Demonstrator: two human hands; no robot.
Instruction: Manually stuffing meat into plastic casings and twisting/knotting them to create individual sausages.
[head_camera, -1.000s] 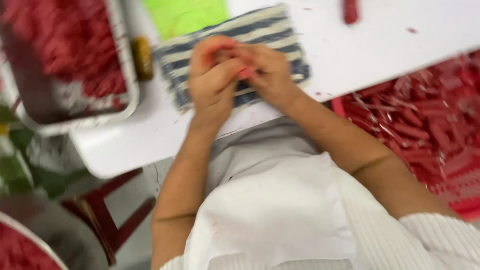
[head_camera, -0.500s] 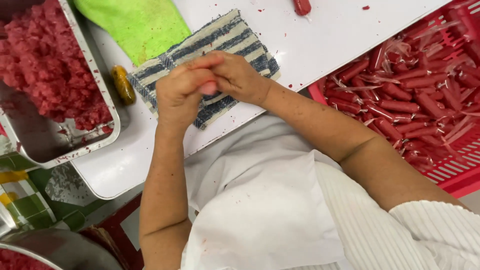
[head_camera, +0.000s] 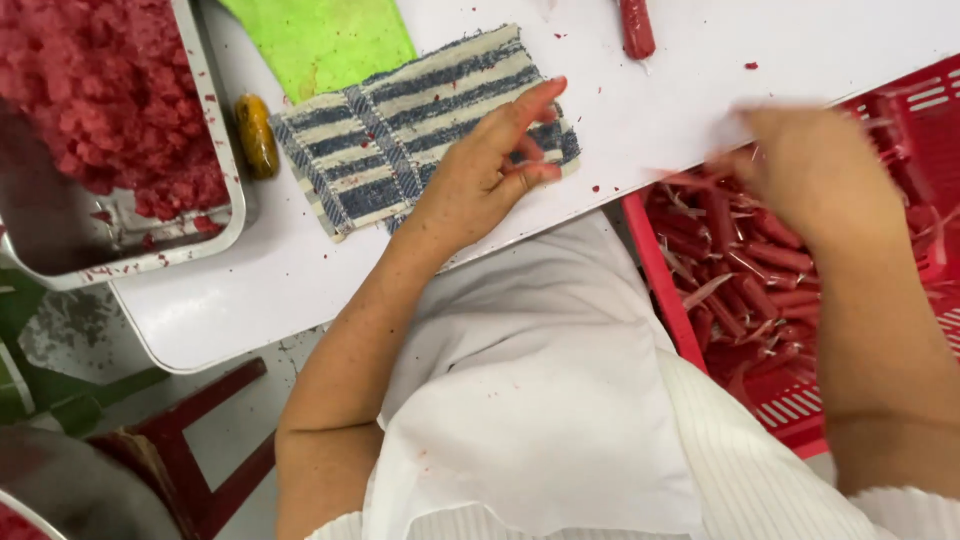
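Observation:
My left hand (head_camera: 490, 170) rests open on a blue and white striped cloth (head_camera: 400, 135) that lies on the white table (head_camera: 680, 90). Its fingers are spread and hold nothing. My right hand (head_camera: 815, 170) is blurred over a red plastic crate (head_camera: 665, 270) at the table's right edge. The crate holds several red sausages (head_camera: 760, 280) and strips of peeled casing. I cannot tell whether the right hand holds anything. A single red sausage (head_camera: 636, 25) lies on the table at the top.
A metal tray (head_camera: 215, 215) of red minced meat (head_camera: 100, 90) stands at the left. Beside it lie a small yellow-brown object (head_camera: 256, 133) and a green cloth (head_camera: 320, 40). A red stool frame (head_camera: 200, 450) is under the table.
Both hands were together over the striped cloth. My right hand has swung right to the red crate. My left hand has opened flat on the cloth.

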